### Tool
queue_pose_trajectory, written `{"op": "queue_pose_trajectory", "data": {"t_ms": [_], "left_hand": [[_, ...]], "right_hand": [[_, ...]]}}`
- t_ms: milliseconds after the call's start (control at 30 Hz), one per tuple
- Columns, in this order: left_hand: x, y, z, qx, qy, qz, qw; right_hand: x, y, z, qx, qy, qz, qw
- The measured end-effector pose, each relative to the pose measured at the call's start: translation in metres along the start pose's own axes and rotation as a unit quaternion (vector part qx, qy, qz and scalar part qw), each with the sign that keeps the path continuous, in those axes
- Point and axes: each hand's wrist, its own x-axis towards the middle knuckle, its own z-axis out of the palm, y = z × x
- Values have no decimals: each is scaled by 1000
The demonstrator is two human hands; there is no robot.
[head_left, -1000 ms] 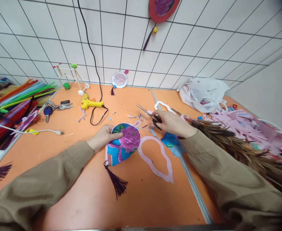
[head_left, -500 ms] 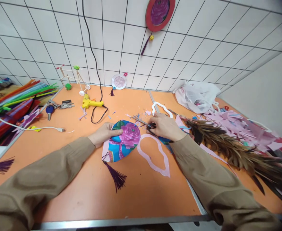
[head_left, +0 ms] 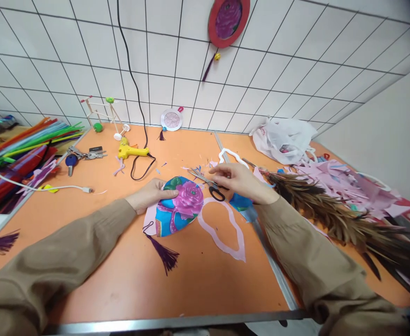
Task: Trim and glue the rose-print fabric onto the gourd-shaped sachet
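Observation:
My left hand pinches the left edge of a blue floral piece with a pink rose, thumb on top. Pale pink material shows beneath its left side, and a purple tassel hangs from a loop there onto the table. Scissors with black handles lie on the table, slightly spread. Over and beside their handles is my right hand, its fingers loosely bent and apart, not through the handles. A wavy pink paper outline lies right of the floral piece, and a blue scrap sits below my right wrist.
At the back left are a yellow glue gun, keys and a stick frame. Colourful pipe cleaners lie far left. Brown feathers, pink scraps and a white plastic bag are on the right.
My right hand has let go of the scissors and moved slightly up and right, its fingers opening. The scissors now lie on the table. My left hand still holds the floral piece.

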Motion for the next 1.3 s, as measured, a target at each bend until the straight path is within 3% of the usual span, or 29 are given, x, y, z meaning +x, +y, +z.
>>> {"op": "queue_pose_trajectory", "data": {"t_ms": [67,167,267,367,533,633,733,833,933,1033,1133,1167,1200,1300], "left_hand": [[-1,2,1,20,-13,-2,1000],[-3,5,3,71,-30,10,997],[-4,6,3,99,-39,7,994],[-3,6,0,87,-41,-7,995],[-3,6,-5,69,-62,-15,996],[-6,7,-7,94,-64,-10,993],[-10,12,-11,185,-87,-34,978],[-15,17,-15,254,-133,-79,955],[-19,24,-18,301,-145,-110,936],[-24,35,-21,383,-85,-100,914],[-29,47,-21,450,122,59,882],[-30,51,-19,458,172,98,867],[-30,54,-17,455,187,104,865],[-27,58,-6,312,156,124,929]], "right_hand": [[2,-14,9,106,8,-49,993],[8,-29,27,197,-67,-62,976],[15,-33,43,241,-122,-53,961],[18,-30,50,257,-122,-52,957],[20,-21,52,238,-59,-73,967],[20,-20,50,159,35,-128,978],[19,-22,46,80,113,-170,976],[16,-23,42,56,135,-181,973],[15,-22,37,70,144,-166,973],[14,-22,31,93,151,-128,976],[10,-25,22,122,192,-101,969],[8,-27,19,134,208,-98,964],[6,-30,16,149,218,-96,960],[0,-39,10,240,200,-77,947]]}}
